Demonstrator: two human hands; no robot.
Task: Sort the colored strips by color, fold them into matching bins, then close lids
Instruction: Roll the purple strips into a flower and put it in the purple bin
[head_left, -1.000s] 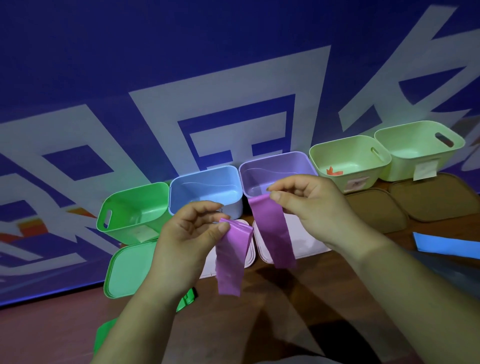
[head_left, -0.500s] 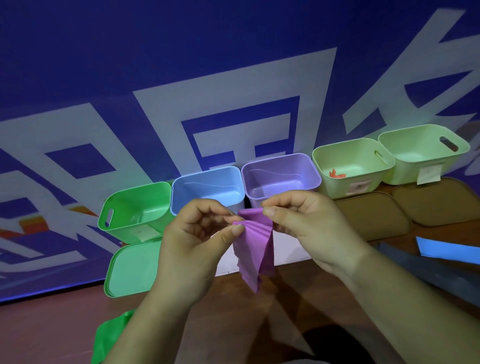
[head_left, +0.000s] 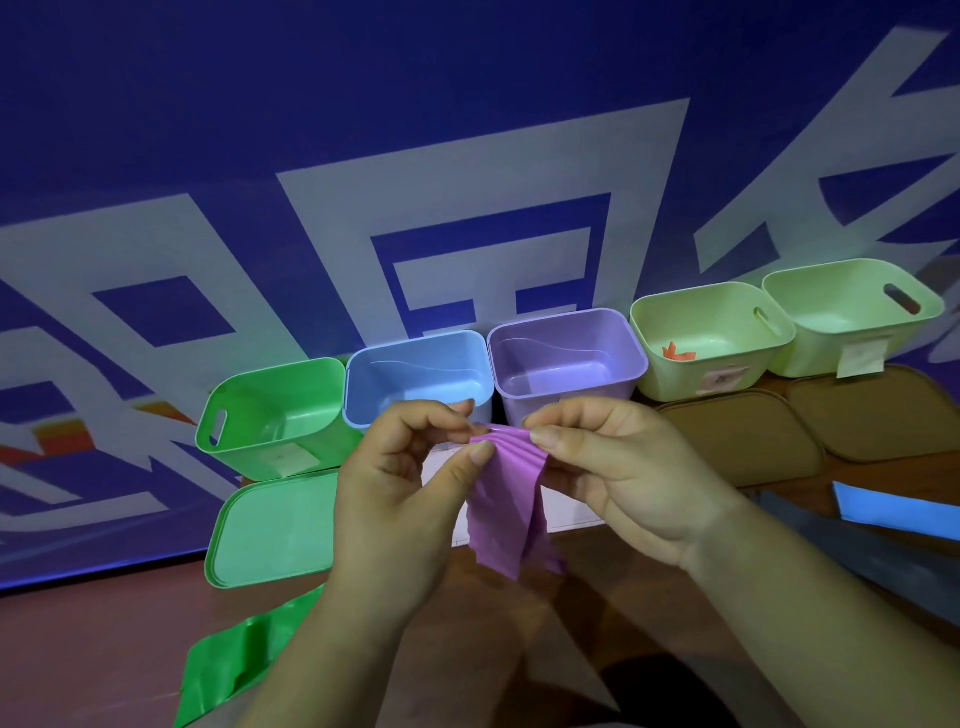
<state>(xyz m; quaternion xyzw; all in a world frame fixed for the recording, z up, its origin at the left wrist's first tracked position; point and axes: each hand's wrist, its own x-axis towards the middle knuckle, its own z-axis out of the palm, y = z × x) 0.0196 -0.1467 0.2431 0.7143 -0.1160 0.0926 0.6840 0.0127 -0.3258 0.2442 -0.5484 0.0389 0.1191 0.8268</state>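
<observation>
Head view | left grip (head_left: 400, 488) pinches purple strip (head_left: 506, 504) | right grip (head_left: 623, 467) pinches same strip | near purple bin (head_left: 561, 343)

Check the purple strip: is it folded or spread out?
Folded. The purple strip is doubled over, its gathered top pinched between the left hand and right hand, both layers hanging down.

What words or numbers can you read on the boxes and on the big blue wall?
Blue banner: huge white shapes like parts of big characters, cut off by the picture's edges; not readable.
Green bin label: a tiny mark, too blurred to read.
Orange-scrap bin label: too blurred to read.
Rightmost bin label: too blurred to read.
No other words, numbers or brands show.
</observation>
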